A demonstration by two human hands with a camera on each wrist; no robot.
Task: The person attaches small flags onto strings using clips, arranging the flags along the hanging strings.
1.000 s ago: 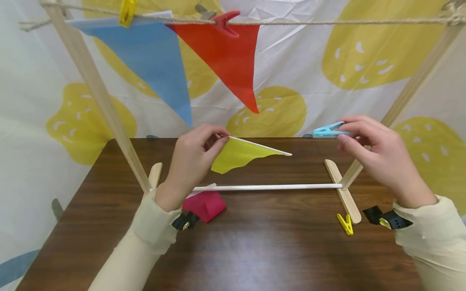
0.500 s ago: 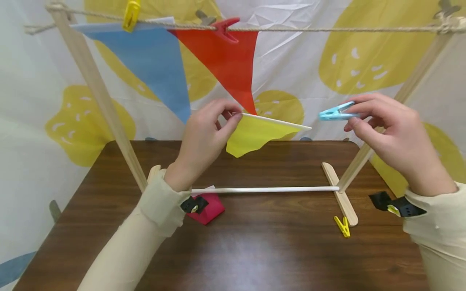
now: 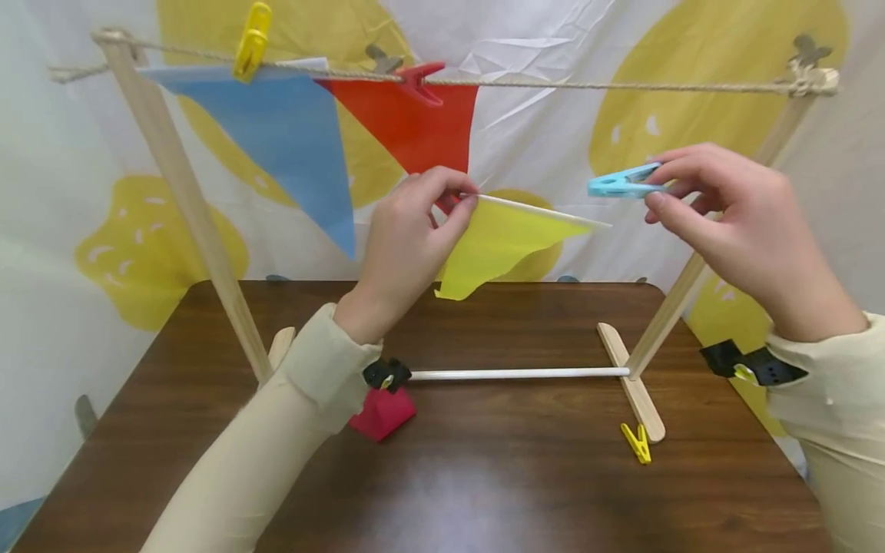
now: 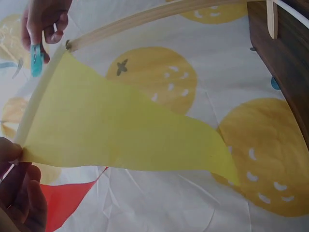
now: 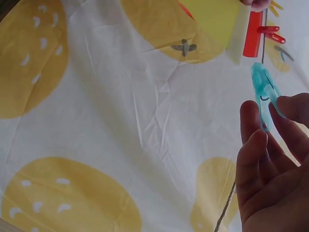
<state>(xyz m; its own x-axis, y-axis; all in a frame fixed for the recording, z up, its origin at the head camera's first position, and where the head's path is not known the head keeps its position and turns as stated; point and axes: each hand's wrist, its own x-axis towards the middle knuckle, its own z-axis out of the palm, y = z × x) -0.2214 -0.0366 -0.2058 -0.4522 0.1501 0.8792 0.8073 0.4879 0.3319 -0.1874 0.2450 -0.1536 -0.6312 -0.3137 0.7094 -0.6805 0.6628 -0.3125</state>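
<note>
My left hand (image 3: pixel 422 238) pinches a yellow pennant (image 3: pixel 508 242) by one end of its white top edge. The pennant hangs below the twine (image 3: pixel 622 86), partly in front of the red pennant (image 3: pixel 442 115), its tip curling. In the left wrist view, the yellow pennant (image 4: pixel 120 121) spreads out from the fingertips. To the right, my right hand (image 3: pixel 733 207) holds a light blue clothespin (image 3: pixel 622 183) by its handles, its nose pointing left toward the pennant's free end. The right wrist view shows the clothespin (image 5: pixel 264 92) between thumb and fingers.
On the twine, a yellow clothespin (image 3: pixel 253 42) holds a blue pennant (image 3: pixel 290 138) and a red clothespin (image 3: pixel 420 83) the red one. Wooden posts (image 3: pixel 183 192) carry the twine; a white rod (image 3: pixel 518 374) joins their feet. A folded pink piece (image 3: pixel 383 415) and another yellow clothespin (image 3: pixel 638 443) lie on the table.
Both hands have risen toward the twine, the left also moving right with the yellow pennant. The clothespin stays in the right hand. The head view has tilted up slightly.
</note>
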